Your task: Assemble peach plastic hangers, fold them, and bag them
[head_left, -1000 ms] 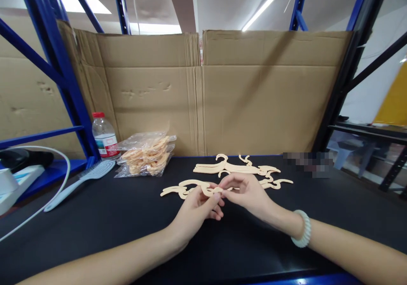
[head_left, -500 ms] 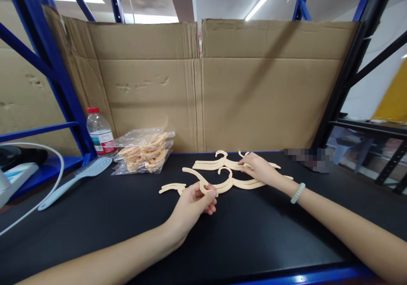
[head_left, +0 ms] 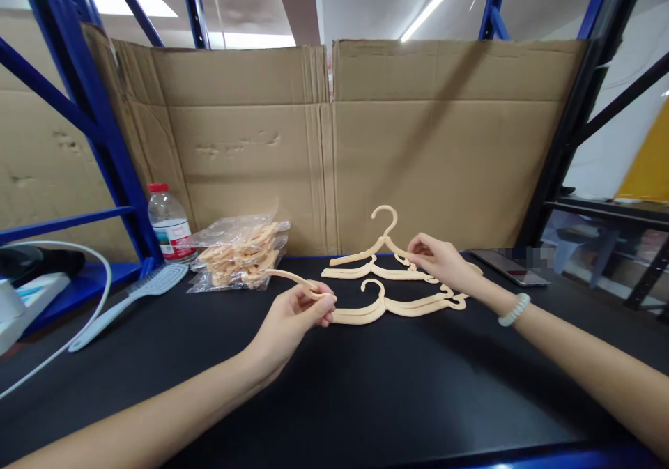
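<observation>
Small cream plastic hangers lie on a black table top (head_left: pixel 366 399). My left hand (head_left: pixel 293 319) pinches one hanger (head_left: pixel 295 282) at its middle and holds it just above the table. My right hand (head_left: pixel 442 263) grips the arm of a second hanger (head_left: pixel 384 235) and has it raised, hook pointing up. Below them a flat hanger (head_left: pixel 397 306) and another hanger (head_left: pixel 366 272) rest on the table. A pale bead bracelet (head_left: pixel 515 309) is on my right wrist.
A clear bag of hangers (head_left: pixel 237 253) sits at the back left beside a water bottle (head_left: pixel 168 225). A pale blue hairbrush (head_left: pixel 130 298) and a white cable (head_left: pixel 63 343) lie left. Cardboard sheets (head_left: pixel 418 148) wall the back. A phone (head_left: pixel 509 265) lies right.
My right hand went from joining the left at one hanger to the far pile and lifted a hanger upright. My left hand raised its hanger and shifted left.
</observation>
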